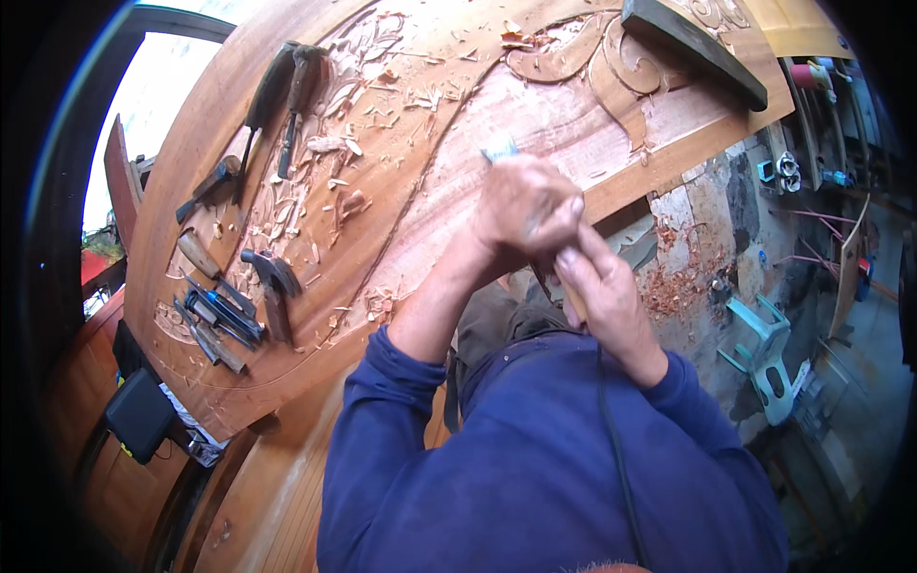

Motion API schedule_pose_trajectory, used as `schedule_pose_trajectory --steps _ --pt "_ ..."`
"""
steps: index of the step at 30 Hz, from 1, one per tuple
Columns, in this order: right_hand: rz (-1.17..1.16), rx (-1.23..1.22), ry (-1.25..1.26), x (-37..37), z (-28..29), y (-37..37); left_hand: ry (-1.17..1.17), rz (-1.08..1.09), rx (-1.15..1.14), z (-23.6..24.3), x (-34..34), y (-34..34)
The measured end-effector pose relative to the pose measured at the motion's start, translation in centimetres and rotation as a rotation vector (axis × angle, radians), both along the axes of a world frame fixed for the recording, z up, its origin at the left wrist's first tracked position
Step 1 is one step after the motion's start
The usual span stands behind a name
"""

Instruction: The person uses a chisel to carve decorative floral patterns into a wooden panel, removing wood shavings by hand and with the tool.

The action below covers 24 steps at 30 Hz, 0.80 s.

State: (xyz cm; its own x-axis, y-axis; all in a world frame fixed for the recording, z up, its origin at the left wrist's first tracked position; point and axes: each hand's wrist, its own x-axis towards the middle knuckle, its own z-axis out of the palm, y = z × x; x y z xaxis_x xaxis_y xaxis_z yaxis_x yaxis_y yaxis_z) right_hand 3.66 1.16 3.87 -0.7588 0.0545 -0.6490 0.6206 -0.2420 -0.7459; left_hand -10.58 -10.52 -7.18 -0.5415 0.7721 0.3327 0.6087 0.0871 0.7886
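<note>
Both hands are closed around one carving chisel (499,149), above the near edge of a carved wooden panel (535,105). My left hand (530,205) wraps the forward part, and the bright tip shows just beyond its knuckles. Lower and to the right, my right hand (607,296) grips the wooden handle, close against the left hand. Most of the tool is hidden by the fingers. The tip is over a smooth pinkish area beside raised scrollwork (626,72); I cannot tell whether it touches the wood.
On the panel's left lie a hammer (274,286), several chisels (224,310) and more wooden-handled tools (296,105). A long dark block (693,53) rests at the far right. Curled shavings (349,148) cover the carving. A green plastic stool (764,353) stands on the floor at right.
</note>
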Motion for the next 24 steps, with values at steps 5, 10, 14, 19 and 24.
schedule_pose_trajectory --steps 5,10,14,19,24 --pt "-0.035 0.097 0.105 0.0 -0.6 -0.4 -0.055 0.042 0.098 0.1 -0.3 0.6" --pt "-0.042 0.068 -0.002 -0.8 -0.1 0.3 -0.043 0.049 0.004 0.4 -0.5 0.5" --pt "0.01 0.13 0.13 -3.8 -1.6 0.7 -0.106 0.114 0.05 -0.8 -4.0 1.7" --pt "-0.009 0.14 0.072 -1.5 -0.2 0.2 -0.111 0.082 0.127 -0.9 -0.8 1.2" --pt "-0.012 0.138 0.021 -3.4 -0.5 1.2 -0.142 0.109 0.105 -0.7 -2.7 1.5"
